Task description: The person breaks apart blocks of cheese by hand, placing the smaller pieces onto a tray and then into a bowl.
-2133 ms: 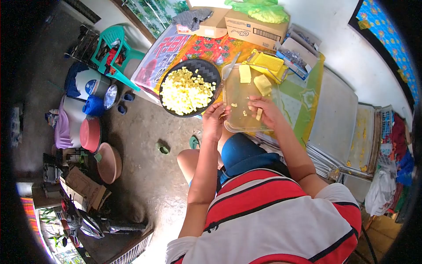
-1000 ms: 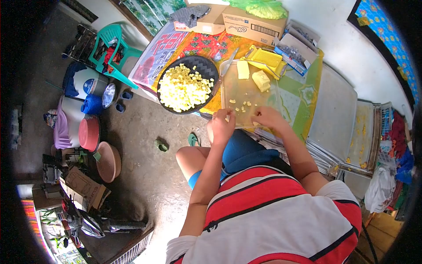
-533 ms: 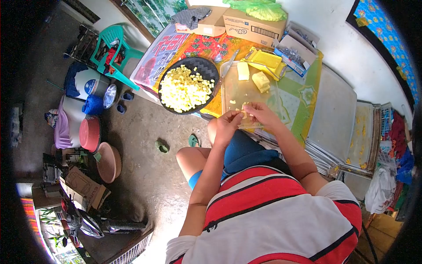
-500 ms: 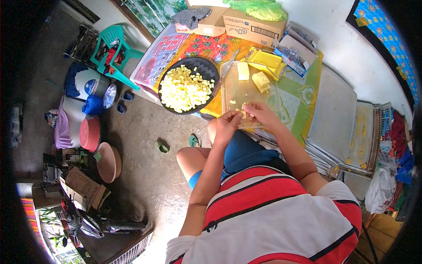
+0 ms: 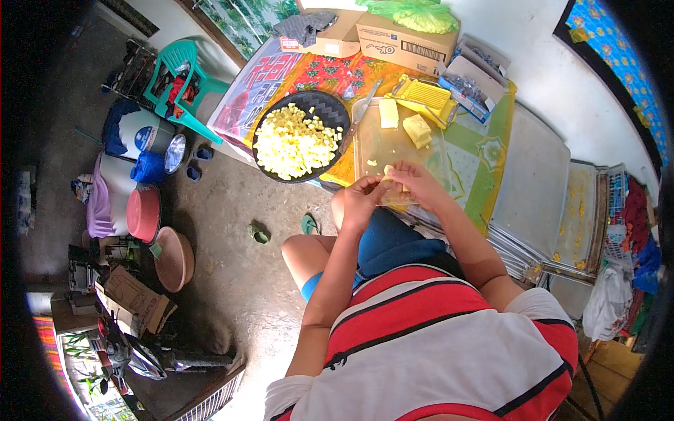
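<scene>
My left hand (image 5: 365, 198) and my right hand (image 5: 418, 184) meet over the near edge of a clear plastic board (image 5: 372, 151). The fingers of both are pinched around a small piece of pale yellow dough (image 5: 387, 172), partly hidden by them. Small scraps lie on the board just beyond. Farther up it are a flat yellow dough slab (image 5: 388, 114) and a thicker dough block (image 5: 417, 131). To the left, a round black tray (image 5: 333, 105) holds a heap of small yellow dough pieces (image 5: 296, 144). A knife (image 5: 364, 110) lies between tray and board.
Yellow ridged plastic boards (image 5: 425, 98) lie behind the dough. Cardboard boxes (image 5: 407, 48) and a small open box (image 5: 474, 88) stand along the table's back. Metal trays (image 5: 530, 175) are stacked at the right. A green chair (image 5: 179, 81) and basins (image 5: 174, 259) stand at the left.
My right fingers have shifted slightly on the dough piece, and more of it shows above the fingertips. The left hand stays nearly in place.
</scene>
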The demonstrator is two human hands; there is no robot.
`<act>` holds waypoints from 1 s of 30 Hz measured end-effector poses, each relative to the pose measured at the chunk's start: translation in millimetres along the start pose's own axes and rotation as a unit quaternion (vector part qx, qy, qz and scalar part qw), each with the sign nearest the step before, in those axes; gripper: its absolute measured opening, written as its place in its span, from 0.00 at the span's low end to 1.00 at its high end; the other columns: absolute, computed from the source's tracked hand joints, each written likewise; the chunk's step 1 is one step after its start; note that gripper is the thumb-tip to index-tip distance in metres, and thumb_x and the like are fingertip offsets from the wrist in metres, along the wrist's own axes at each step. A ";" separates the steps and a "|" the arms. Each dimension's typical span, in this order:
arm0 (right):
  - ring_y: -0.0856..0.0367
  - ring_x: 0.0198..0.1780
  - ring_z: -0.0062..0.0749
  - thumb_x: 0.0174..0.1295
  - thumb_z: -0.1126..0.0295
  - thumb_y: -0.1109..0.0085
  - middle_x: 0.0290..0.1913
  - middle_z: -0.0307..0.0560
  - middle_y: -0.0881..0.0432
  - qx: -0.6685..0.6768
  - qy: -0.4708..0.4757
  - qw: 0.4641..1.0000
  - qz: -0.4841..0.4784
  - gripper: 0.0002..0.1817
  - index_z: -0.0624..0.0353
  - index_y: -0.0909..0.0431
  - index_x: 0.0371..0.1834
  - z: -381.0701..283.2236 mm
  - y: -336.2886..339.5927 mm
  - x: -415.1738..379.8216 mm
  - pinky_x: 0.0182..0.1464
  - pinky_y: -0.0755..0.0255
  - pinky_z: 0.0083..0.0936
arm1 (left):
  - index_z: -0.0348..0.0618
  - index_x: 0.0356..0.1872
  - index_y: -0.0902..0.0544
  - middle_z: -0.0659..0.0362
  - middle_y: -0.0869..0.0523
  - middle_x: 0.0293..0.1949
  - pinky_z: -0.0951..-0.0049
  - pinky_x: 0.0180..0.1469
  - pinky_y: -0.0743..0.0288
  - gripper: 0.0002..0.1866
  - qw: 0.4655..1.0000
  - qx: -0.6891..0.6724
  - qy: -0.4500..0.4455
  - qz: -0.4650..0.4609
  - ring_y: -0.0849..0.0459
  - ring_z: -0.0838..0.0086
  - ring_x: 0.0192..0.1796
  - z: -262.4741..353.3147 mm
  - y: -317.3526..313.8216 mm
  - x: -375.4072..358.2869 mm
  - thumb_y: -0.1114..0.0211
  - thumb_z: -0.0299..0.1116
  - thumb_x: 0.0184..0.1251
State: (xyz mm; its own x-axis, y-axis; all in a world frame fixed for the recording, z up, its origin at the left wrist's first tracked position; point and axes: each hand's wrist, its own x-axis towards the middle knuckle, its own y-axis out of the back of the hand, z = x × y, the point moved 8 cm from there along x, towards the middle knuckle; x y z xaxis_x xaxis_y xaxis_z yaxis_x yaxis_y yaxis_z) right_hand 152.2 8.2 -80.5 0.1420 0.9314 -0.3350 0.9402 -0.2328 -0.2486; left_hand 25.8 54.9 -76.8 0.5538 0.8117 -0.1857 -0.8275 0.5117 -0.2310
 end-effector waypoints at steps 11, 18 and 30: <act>0.30 0.27 0.16 0.63 0.57 0.39 0.31 0.33 0.22 0.012 0.010 0.999 0.028 0.17 0.58 0.23 0.46 -0.9 10.0 -0.3 0.28 0.32 0.18 | 0.37 0.48 0.18 0.63 0.16 0.29 0.80 0.34 0.22 0.12 0.987 -0.129 0.087 -0.030 0.21 0.82 0.27 -9.3 -2.3 -6.3 0.36 0.25 0.64; 0.28 0.29 0.16 0.64 0.61 0.40 0.34 0.33 0.21 0.124 -0.015 0.992 0.000 0.12 0.55 0.23 0.46 3.5 14.1 -1.1 0.30 0.31 0.20 | 0.42 0.52 0.21 0.60 0.15 0.35 0.76 0.35 0.19 0.15 0.980 -0.180 0.076 -0.036 0.18 0.80 0.29 -18.3 7.0 -0.8 0.37 0.26 0.64; 0.27 0.34 0.14 0.58 0.58 0.35 0.33 0.35 0.20 -0.184 0.046 0.976 0.104 0.22 0.57 0.22 0.52 24.2 42.1 14.2 0.32 0.34 0.18 | 0.42 0.48 0.21 0.58 0.14 0.34 0.77 0.33 0.20 0.12 0.974 -0.209 0.082 -0.030 0.18 0.80 0.27 -18.3 9.4 -2.3 0.36 0.27 0.64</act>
State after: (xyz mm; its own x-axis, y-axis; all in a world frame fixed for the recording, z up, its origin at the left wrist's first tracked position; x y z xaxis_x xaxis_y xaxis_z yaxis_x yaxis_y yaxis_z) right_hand 186.3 4.9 -117.8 0.3531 0.8996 -0.2570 0.9332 -0.3191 0.1651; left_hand 18.5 52.7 -96.0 0.6361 0.7099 -0.3022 -0.7020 0.3700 -0.6086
